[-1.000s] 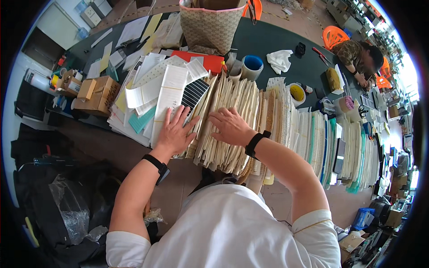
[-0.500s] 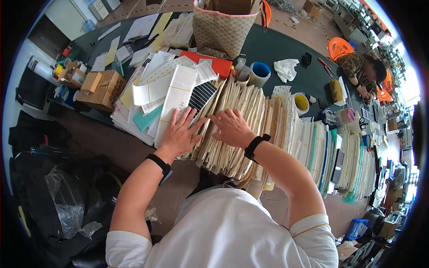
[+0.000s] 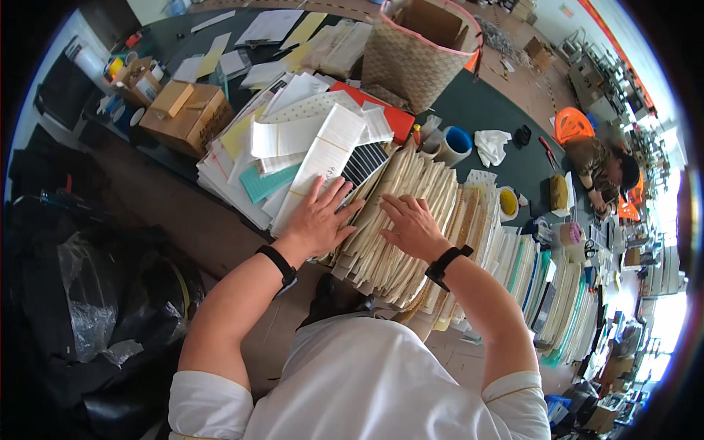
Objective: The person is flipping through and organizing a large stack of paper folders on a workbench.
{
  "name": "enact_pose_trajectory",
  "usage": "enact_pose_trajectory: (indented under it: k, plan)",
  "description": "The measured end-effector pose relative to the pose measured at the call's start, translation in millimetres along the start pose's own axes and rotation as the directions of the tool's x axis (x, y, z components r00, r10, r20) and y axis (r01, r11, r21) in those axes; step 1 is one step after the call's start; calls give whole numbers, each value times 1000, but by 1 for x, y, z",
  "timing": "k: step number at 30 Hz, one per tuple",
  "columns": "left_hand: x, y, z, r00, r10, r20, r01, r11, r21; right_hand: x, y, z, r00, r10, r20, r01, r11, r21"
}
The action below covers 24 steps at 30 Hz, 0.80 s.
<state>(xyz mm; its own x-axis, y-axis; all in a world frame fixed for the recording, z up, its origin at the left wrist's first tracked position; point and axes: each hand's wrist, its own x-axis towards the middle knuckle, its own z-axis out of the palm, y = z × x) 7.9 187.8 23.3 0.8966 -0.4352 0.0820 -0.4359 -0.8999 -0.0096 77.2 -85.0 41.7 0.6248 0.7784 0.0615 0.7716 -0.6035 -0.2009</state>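
While the head view looks down over the person's shoulders, both forearms reach forward to a long row of cream fabric sample cards (image 3: 411,220) standing on edge along the near side of the dark green table (image 3: 477,110). Left hand (image 3: 320,218): laid flat, fingers spread apart, palm down on the left end of the row, fingertips touching a white folded card (image 3: 323,158) and lying just beside a dark striped swatch (image 3: 364,163); it grips nothing. Right hand (image 3: 412,226): flat and open as well, fingers splayed, pressing on the top edges of the cards near the middle of the row. Each wrist carries a black band. Left of the hands lies a loose heap of white, yellow and teal papers (image 3: 257,154), with a brown cardboard box (image 3: 189,116) beyond it. A woven basket (image 3: 418,55) stands at the far side, a blue-rimmed cup (image 3: 456,144) and a crumpled white cloth (image 3: 491,144) near it. Another person (image 3: 605,172) bends over the table at far right.
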Motion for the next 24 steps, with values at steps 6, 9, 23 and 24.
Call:
enact_pose_trajectory:
  k: [6,9,23,24]
  plan:
    - [1,0,-3,1000,-13,4,13,1000,8,1,3,-4,998,-13,62,13,1000,-8]
    - [2,0,-3,1000,-1,6,1,1000,1,-1,2,-10,996,-2,85,1,1000,8]
    - [1,-4,2,995,61,-76,-63,998,-25,24,2,0,981,183,65,-187,981,57]
    - [1,-4,1,994,60,-91,-63,997,-33,24,1,0,984,171,49,-173,984,50]
